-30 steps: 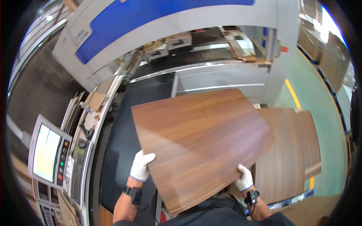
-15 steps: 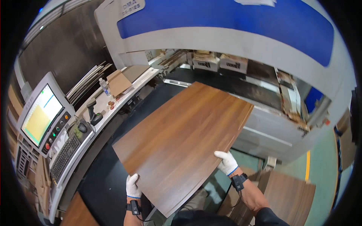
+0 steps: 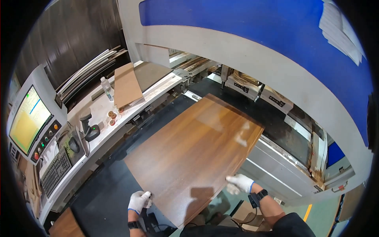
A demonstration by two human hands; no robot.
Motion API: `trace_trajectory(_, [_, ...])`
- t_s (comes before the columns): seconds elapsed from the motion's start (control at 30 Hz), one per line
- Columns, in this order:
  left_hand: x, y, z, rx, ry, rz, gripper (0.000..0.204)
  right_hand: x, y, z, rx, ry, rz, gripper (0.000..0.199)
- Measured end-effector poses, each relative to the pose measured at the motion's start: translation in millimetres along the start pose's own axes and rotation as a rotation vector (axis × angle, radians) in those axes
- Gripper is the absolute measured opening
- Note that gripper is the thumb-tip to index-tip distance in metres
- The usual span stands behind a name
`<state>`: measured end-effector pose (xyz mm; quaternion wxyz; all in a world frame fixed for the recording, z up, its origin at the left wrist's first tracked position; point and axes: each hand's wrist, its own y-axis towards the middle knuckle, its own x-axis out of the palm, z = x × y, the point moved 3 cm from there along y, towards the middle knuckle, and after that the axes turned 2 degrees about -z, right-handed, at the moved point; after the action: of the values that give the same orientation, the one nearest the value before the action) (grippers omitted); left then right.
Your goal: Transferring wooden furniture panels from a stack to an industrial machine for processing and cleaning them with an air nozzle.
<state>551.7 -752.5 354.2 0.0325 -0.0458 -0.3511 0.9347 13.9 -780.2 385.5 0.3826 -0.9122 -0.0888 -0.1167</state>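
The panel (image 3: 185,166) reaches forward over the black table (image 3: 104,193), between the left hand (image 3: 139,202) and right hand (image 3: 240,183). Both are at its near edges; whether either pinches it, I cannot tell.

Lower edge crops left forearm (image 3: 135,232) (and 1 lower-left board (image 3: 65,224)).

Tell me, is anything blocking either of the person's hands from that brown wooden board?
Nothing visible does. The left hand and right hand are both right at the edges of the board, with no object between. The bottle and handheld scanner stand off to the left, clear of both.
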Motion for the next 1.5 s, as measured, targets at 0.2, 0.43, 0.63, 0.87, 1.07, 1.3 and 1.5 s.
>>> trace_trajectory(0.2, [71.9,-91.7,51.9,0.235,0.838,0.675,0.083,7.6,-9.5,-81.5,-0.873,-1.629,0.218,0.065])
trace_trajectory(0.43, [215.8,-85.2,19.2,-0.034,1.148,0.639,0.131,-25.7,109.1,-118.0,-1.055,-1.762,-0.18,0.082])
trace_trajectory(0.63, [232.3,-41.0,33.9,-0.09,0.953,0.95,0.105,-12.9,145.7,-175.2,-1.132,-1.861,-0.46,0.094])
trace_trajectory(0.87, [227.3,2.9,51.0,-0.08,0.848,1.102,0.085,-14.6,195.3,-207.0,-1.261,-1.814,-0.46,0.085])
trace_trajectory(1.07, [225.2,15.4,58.4,-0.045,0.886,1.123,0.082,-31.7,208.2,-211.8,-1.363,-1.802,-0.413,0.079])
trace_trajectory(1.3, [252.6,42.2,89.3,-0.056,0.969,1.11,0.083,-69.4,220.3,-226.5,-1.234,-1.832,-0.191,0.078])
trace_trajectory(1.5, [270.8,36.0,101.4,0.006,0.928,1.147,0.079,-95.2,215.3,-227.5,-1.273,-1.662,-0.005,0.079])
